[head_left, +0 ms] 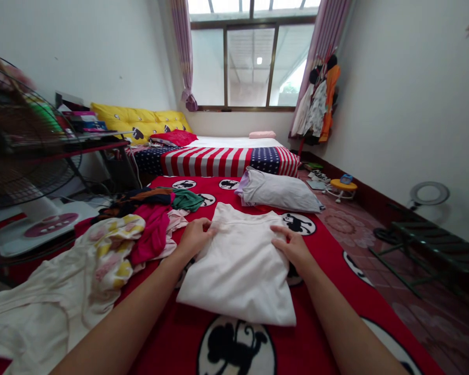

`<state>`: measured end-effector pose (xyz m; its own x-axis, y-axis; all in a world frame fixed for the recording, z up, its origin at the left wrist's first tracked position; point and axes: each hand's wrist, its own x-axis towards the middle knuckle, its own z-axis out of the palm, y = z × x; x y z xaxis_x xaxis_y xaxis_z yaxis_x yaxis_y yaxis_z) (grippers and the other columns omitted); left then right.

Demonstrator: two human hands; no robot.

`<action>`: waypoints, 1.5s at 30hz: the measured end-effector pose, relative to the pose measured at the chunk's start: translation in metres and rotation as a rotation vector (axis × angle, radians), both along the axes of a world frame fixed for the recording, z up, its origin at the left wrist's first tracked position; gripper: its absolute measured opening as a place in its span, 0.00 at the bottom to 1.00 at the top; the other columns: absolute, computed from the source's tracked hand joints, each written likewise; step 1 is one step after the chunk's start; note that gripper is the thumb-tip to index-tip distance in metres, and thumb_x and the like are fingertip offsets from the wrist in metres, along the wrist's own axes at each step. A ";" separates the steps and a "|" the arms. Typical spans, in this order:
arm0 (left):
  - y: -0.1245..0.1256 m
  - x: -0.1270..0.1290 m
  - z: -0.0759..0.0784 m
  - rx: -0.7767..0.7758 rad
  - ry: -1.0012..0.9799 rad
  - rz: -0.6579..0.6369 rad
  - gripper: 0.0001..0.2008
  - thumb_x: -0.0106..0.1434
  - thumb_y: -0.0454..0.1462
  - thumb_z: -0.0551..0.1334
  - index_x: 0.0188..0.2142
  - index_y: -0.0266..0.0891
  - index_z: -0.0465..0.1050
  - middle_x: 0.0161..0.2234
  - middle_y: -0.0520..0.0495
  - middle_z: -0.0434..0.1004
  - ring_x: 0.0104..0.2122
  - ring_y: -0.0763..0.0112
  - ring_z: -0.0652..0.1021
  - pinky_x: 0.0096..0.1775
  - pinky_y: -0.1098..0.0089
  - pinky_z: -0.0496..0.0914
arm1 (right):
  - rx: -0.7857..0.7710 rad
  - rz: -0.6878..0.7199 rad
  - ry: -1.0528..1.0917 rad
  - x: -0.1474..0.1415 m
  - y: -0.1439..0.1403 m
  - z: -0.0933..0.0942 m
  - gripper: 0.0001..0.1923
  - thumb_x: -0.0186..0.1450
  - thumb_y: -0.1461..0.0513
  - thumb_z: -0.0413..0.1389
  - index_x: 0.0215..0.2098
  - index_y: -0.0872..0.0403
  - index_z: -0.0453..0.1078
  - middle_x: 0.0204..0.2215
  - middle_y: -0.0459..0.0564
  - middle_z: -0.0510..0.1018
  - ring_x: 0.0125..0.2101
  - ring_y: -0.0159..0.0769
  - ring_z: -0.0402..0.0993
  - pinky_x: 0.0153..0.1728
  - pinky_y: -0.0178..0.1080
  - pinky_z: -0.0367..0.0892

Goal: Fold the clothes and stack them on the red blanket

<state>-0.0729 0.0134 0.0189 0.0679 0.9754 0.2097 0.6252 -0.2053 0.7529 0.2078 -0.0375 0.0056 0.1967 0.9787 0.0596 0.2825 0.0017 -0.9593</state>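
Observation:
A white shirt [242, 265] lies folded into a rough rectangle on the red blanket, its collar end pointing away from me. At the shirt's upper left edge, my left hand [197, 237] is closed, with thumb and fingers pinching the cloth. My right hand [293, 247] rests at the upper right edge; thumb and forefinger are apart, their tips touching the fabric. Beyond the shirt lies a stack of folded light grey clothes [279, 191]. To the left is a loose heap with a magenta garment [152, 232], a green one [186, 200] and a large cream garment [70, 291].
The red blanket [316, 312] bears monkey-face circles. On the left stands a fan [42, 224] beside a desk. A bed with a striped, starred cover [214, 161] is under the window. A dark green folding stool [437, 247] and a small orange stool [343, 185] stand right.

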 end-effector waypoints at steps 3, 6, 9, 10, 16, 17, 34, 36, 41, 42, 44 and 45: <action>-0.003 0.004 0.004 -0.065 -0.323 -0.097 0.15 0.50 0.46 0.65 0.31 0.36 0.71 0.30 0.46 0.78 0.31 0.64 0.77 0.33 0.69 0.68 | -0.056 0.030 -0.049 0.001 -0.003 0.007 0.22 0.51 0.59 0.59 0.43 0.59 0.75 0.39 0.54 0.80 0.40 0.41 0.75 0.42 0.40 0.68; -0.004 0.011 0.019 -0.253 -0.659 -0.228 0.21 0.48 0.48 0.69 0.35 0.36 0.70 0.30 0.47 0.78 0.29 0.67 0.77 0.32 0.69 0.71 | -0.080 0.100 -0.027 0.003 -0.005 0.021 0.18 0.51 0.58 0.60 0.38 0.59 0.77 0.31 0.51 0.80 0.33 0.38 0.74 0.36 0.38 0.68; 0.008 0.019 0.040 -0.300 -0.863 -0.382 0.21 0.49 0.45 0.71 0.39 0.36 0.70 0.31 0.47 0.78 0.29 0.69 0.78 0.33 0.71 0.72 | 0.026 0.189 0.132 0.003 0.000 0.030 0.20 0.51 0.57 0.62 0.41 0.56 0.76 0.36 0.50 0.80 0.35 0.39 0.75 0.37 0.37 0.69; 0.015 0.023 0.045 -0.288 -0.900 -0.408 0.20 0.51 0.44 0.71 0.39 0.36 0.71 0.32 0.47 0.79 0.29 0.70 0.78 0.33 0.72 0.72 | 0.084 0.195 0.207 0.003 0.003 0.030 0.23 0.51 0.56 0.62 0.45 0.54 0.75 0.40 0.50 0.80 0.39 0.40 0.75 0.39 0.38 0.69; 0.058 0.036 0.028 -0.450 -0.889 -0.151 0.12 0.56 0.40 0.69 0.32 0.34 0.71 0.25 0.47 0.77 0.22 0.71 0.76 0.25 0.74 0.70 | 0.127 -0.058 0.224 0.003 0.029 -0.008 0.41 0.47 0.58 0.63 0.60 0.52 0.63 0.59 0.55 0.67 0.55 0.48 0.66 0.53 0.47 0.64; 0.059 0.034 0.020 -0.489 -0.873 -0.143 0.13 0.56 0.41 0.68 0.31 0.33 0.71 0.24 0.47 0.76 0.21 0.71 0.75 0.24 0.74 0.70 | 0.117 -0.081 0.207 0.003 0.031 -0.015 0.41 0.47 0.58 0.62 0.60 0.53 0.62 0.58 0.55 0.68 0.55 0.49 0.66 0.54 0.48 0.64; -0.085 -0.045 -0.008 -0.487 -0.414 -0.309 0.39 0.54 0.53 0.66 0.60 0.40 0.59 0.21 0.58 0.65 0.20 0.77 0.67 0.22 0.77 0.57 | -0.054 0.143 -0.178 0.001 -0.050 0.011 0.29 0.52 0.53 0.62 0.52 0.53 0.72 0.36 0.50 0.79 0.33 0.40 0.74 0.37 0.42 0.69; -0.093 -0.045 -0.012 -0.463 -0.428 -0.373 0.36 0.53 0.50 0.67 0.57 0.38 0.63 0.29 0.52 0.72 0.27 0.72 0.72 0.28 0.75 0.62 | -0.105 0.213 -0.226 0.000 -0.081 0.011 0.30 0.51 0.55 0.63 0.52 0.51 0.71 0.38 0.50 0.79 0.32 0.40 0.74 0.35 0.41 0.70; -0.093 -0.032 -0.012 -0.345 -0.303 -0.313 0.21 0.51 0.45 0.65 0.42 0.36 0.76 0.34 0.48 0.74 0.33 0.67 0.73 0.32 0.73 0.63 | -0.001 0.185 -0.282 -0.010 -0.113 0.006 0.23 0.53 0.61 0.59 0.49 0.53 0.73 0.48 0.52 0.76 0.47 0.44 0.71 0.48 0.42 0.66; -0.092 -0.030 -0.009 -0.321 -0.295 -0.291 0.20 0.51 0.45 0.65 0.41 0.35 0.76 0.31 0.49 0.73 0.31 0.68 0.71 0.31 0.74 0.62 | -0.004 0.166 -0.283 -0.013 -0.114 0.009 0.23 0.54 0.61 0.58 0.48 0.54 0.73 0.47 0.53 0.77 0.47 0.44 0.72 0.48 0.41 0.67; -0.096 -0.030 -0.002 -0.303 -0.286 -0.273 0.21 0.50 0.45 0.64 0.41 0.34 0.75 0.26 0.52 0.68 0.26 0.72 0.67 0.27 0.75 0.58 | -0.037 0.151 -0.279 -0.017 -0.118 0.019 0.22 0.56 0.60 0.56 0.49 0.55 0.72 0.44 0.53 0.78 0.42 0.42 0.74 0.44 0.40 0.68; -0.101 -0.032 0.002 -0.314 -0.274 -0.285 0.22 0.50 0.45 0.64 0.42 0.34 0.74 0.24 0.54 0.65 0.24 0.74 0.65 0.26 0.75 0.56 | -0.051 0.158 -0.286 -0.019 -0.123 0.024 0.22 0.56 0.59 0.56 0.49 0.55 0.72 0.43 0.52 0.78 0.39 0.42 0.75 0.41 0.39 0.69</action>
<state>-0.1051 -0.0879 0.0211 0.3239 0.9451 -0.0439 0.3477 -0.0758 0.9345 0.1890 -0.1610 0.0298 0.0249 0.9989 0.0407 0.5405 0.0208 -0.8411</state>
